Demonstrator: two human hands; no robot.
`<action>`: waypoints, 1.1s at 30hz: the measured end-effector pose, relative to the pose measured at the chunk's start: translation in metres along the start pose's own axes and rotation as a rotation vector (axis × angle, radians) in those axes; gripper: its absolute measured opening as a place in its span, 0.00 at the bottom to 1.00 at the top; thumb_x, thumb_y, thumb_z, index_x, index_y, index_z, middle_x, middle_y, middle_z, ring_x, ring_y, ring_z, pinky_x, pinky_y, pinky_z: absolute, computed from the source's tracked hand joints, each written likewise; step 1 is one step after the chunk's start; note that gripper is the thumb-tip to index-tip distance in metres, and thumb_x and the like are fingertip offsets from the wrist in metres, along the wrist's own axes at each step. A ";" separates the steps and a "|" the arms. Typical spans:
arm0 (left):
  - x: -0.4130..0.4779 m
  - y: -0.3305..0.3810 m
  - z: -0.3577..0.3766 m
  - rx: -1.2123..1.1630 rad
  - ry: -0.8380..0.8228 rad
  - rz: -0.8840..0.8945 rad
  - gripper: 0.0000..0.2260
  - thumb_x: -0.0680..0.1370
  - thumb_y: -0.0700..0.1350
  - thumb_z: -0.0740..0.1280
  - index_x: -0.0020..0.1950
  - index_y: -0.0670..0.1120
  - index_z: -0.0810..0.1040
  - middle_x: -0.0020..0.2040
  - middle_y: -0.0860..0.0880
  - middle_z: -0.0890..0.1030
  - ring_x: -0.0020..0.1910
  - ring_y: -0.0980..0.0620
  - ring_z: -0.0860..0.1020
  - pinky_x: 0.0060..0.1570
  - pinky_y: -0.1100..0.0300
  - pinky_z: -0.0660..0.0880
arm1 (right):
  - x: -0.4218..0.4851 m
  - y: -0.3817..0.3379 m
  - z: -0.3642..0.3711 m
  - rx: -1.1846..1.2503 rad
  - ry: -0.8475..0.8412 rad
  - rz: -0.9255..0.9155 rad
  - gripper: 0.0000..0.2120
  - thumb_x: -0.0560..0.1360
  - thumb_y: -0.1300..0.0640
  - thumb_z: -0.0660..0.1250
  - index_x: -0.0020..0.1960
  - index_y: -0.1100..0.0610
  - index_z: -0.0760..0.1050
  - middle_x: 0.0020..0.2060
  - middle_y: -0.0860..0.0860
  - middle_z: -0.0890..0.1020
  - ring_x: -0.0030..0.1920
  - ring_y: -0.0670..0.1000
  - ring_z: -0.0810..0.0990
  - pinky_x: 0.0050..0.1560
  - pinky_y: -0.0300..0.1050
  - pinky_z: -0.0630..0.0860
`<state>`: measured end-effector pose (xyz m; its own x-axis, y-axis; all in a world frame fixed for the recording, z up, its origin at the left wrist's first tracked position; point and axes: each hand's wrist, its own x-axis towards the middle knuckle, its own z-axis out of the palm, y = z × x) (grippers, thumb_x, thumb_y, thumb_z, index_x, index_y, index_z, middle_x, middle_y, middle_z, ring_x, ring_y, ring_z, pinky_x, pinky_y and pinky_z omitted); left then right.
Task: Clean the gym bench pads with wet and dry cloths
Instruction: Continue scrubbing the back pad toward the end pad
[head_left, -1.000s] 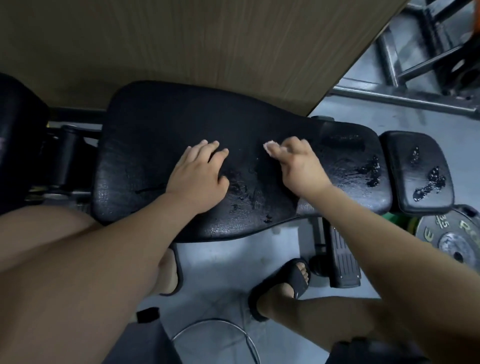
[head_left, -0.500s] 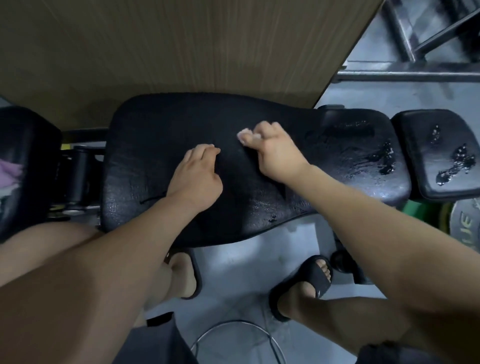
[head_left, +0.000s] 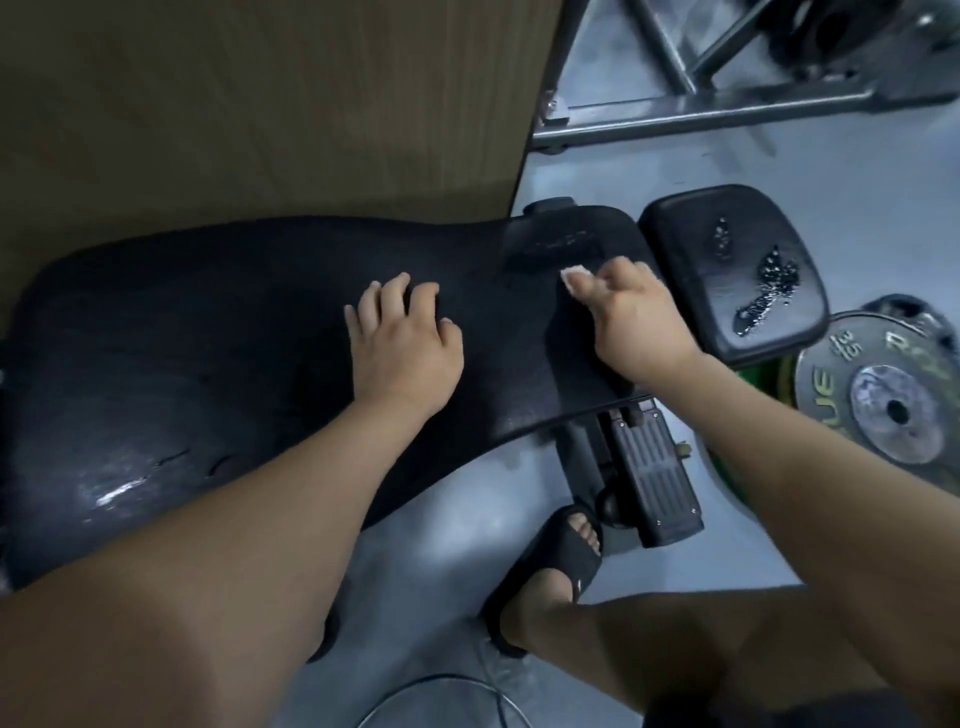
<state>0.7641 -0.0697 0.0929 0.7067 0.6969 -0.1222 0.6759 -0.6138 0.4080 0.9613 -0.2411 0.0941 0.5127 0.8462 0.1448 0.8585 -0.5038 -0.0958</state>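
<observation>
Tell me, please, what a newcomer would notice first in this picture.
Two bare hands lie on the long black bench pad: the left hand rests on its middle, while the right hand, nearer the narrow end, grips a pale cloth of which only a corner shows. Right of them, the small pad bears shiny wet patches, and a grey weight plate shows at the right edge.
</observation>
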 end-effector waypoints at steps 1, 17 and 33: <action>0.000 0.001 0.006 0.028 0.003 -0.004 0.21 0.83 0.52 0.57 0.76 0.52 0.67 0.80 0.46 0.61 0.80 0.41 0.53 0.79 0.37 0.48 | 0.005 -0.009 0.002 -0.007 -0.007 0.047 0.26 0.70 0.65 0.63 0.68 0.57 0.76 0.49 0.61 0.75 0.45 0.64 0.74 0.48 0.59 0.77; 0.005 0.001 0.026 0.234 0.141 0.017 0.25 0.80 0.55 0.56 0.77 0.53 0.66 0.78 0.47 0.65 0.80 0.42 0.56 0.77 0.37 0.51 | 0.040 -0.038 0.023 0.158 -0.075 -0.282 0.26 0.75 0.64 0.53 0.70 0.56 0.75 0.51 0.57 0.75 0.44 0.60 0.72 0.46 0.56 0.74; 0.013 0.002 0.025 0.221 0.158 0.005 0.21 0.77 0.52 0.60 0.67 0.46 0.76 0.74 0.44 0.71 0.78 0.40 0.62 0.76 0.36 0.55 | 0.108 -0.010 0.023 0.154 -0.045 -0.229 0.24 0.76 0.64 0.55 0.69 0.57 0.78 0.50 0.60 0.78 0.43 0.62 0.74 0.45 0.58 0.76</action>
<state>0.7801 -0.0714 0.0699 0.6806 0.7321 0.0296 0.7138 -0.6716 0.1988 1.0080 -0.1403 0.0881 0.3018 0.9435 0.1365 0.9388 -0.2691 -0.2151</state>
